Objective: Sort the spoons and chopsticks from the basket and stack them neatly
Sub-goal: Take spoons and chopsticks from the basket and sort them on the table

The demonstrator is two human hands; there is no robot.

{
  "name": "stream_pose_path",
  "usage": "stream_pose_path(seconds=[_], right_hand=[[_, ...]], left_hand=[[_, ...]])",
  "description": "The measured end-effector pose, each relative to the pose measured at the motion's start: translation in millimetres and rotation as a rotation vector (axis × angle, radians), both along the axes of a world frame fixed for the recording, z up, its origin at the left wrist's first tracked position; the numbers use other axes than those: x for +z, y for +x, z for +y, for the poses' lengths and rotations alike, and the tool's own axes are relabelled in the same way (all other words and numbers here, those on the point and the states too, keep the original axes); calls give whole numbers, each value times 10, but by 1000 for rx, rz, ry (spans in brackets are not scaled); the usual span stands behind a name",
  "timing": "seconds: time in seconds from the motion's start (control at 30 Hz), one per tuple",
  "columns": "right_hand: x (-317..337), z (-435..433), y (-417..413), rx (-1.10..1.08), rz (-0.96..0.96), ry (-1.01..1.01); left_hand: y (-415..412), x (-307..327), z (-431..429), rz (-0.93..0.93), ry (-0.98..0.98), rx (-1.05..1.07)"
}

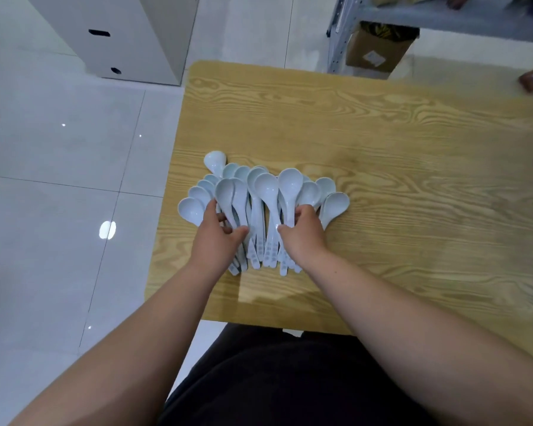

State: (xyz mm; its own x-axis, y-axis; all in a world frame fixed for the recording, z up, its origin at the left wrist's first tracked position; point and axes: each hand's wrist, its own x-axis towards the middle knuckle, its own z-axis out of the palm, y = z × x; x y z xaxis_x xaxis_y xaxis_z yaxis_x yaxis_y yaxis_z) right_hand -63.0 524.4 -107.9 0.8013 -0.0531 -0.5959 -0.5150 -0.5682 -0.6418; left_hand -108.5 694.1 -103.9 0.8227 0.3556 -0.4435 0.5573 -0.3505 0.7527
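The left hand (220, 230) and right hand (303, 232) sit slightly apart, each curled over the handles of the pale blue soup spoons (266, 192), one at 9 and one at 3 o'clock of the fan. The spoons lie on the wooden table (382, 179) with handles toward 6 and bowls toward 12. Both hands are equally near, so I'd expect them to squeeze inward.

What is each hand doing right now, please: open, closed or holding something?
Left hand: fingers curled round the handles of the spoons.
Right hand: grips handles of the same spoons.
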Motion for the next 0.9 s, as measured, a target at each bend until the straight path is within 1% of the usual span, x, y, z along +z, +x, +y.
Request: stream_pose_path(seconds=[0.1, 0.2, 0.33, 0.4, 0.5, 0.6, 0.67, 0.73, 0.8, 0.9], right_hand=[[-17, 3, 15, 120, -52, -74], [41, -30, 25, 241, -86, -142], [105, -115, 0, 476, -162, -260], [81, -141, -23, 575, -172, -300], [63, -152, -53, 638, -141, -293], [100, -162, -45, 676, -117, -236], [158, -197, -40, 687, -100, -204], [256, -275, -56, 675, -101, -179], [381, -404, -104, 639, -103, -154], [571, -661, -282, 573, -53, -85]], left_hand=[[-62, -20, -7, -16, 64, -18], [-134, -59, 23, -32, 153, -97], [-217, -139, 87, -96, 354, -254], [-248, -195, 119, -127, 451, -399], [-296, -290, 182, -121, 532, -546], [-303, -300, 213, -141, 558, -591], [-308, -272, 215, -143, 565, -578], [-337, -206, 213, -152, 511, -528], [-395, -116, 194, -161, 403, -507], [-533, 43, 96, -124, 214, -513]])
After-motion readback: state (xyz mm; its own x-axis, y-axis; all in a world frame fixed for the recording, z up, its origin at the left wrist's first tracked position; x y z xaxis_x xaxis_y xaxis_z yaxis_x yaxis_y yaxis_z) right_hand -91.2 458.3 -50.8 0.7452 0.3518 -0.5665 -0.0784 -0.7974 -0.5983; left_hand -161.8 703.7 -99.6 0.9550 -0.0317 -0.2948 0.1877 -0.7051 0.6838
